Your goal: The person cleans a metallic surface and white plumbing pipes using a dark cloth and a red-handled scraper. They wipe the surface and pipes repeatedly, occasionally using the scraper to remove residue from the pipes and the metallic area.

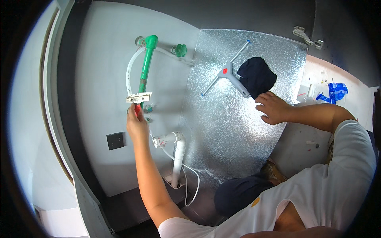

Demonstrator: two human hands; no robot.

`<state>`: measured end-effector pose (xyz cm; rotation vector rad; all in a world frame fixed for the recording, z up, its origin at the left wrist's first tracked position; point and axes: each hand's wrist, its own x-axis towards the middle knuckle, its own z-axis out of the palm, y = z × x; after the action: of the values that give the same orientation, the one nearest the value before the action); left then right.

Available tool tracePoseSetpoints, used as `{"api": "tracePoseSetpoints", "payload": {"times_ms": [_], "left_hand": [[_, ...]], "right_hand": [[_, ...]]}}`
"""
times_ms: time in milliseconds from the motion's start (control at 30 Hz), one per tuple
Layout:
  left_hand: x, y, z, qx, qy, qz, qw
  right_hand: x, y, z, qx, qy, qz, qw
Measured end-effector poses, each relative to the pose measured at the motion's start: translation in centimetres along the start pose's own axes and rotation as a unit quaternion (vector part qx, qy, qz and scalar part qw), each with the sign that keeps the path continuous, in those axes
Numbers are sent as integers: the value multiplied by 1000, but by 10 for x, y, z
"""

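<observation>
My left hand (pixel 137 123) is closed around the red handle (pixel 137 109) of a scraper, whose pale, stained blade head (pixel 139 97) lies across the lower part of a green pipe (pixel 146 67). Whether the blade touches the pipe I cannot tell. On the right, my right hand (pixel 272 107) rests with fingers loosely bent at the lower edge of a bunched black cloth (pixel 257 76); it does not plainly grip it. Beside the cloth a grey squeegee (pixel 236 84) with a red mark and blue end caps lies on the silver foil-like sheet (pixel 220 128).
A green valve knob (pixel 180 50), a white hose (pixel 129 71) and a black socket plate (pixel 115 141) are on the wall. Below stands a white drain pipe (pixel 179 157) with a looped white cable (pixel 198 184). A metal hinge (pixel 308 37) juts out upper right, above a blue packet (pixel 338 91).
</observation>
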<state>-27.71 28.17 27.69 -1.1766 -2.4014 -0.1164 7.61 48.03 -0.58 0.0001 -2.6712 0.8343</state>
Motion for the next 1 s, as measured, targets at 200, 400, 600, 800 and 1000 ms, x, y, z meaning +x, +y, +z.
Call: {"api": "tracePoseSetpoints", "payload": {"times_ms": [200, 400, 600, 800, 1000], "left_hand": [[52, 68, 3, -15, -81, -23, 996], [60, 40, -24, -48, -174, -3, 984], [77, 69, -17, -145, -186, -127, 963], [33, 37, -3, 20, -93, 43, 995], [-40, 0, -8, -12, -43, -37, 998]], "right_hand": [[-1, 2, 1, -3, 13, -4, 1000], [1, 3, 0, 15, -9, 6, 1000], [1, 1, -1, 3, 1, 3, 1000], [1, 3, -1, 17, -11, 6, 1000], [2, -1, -4, 17, -4, 3, 1000]]}}
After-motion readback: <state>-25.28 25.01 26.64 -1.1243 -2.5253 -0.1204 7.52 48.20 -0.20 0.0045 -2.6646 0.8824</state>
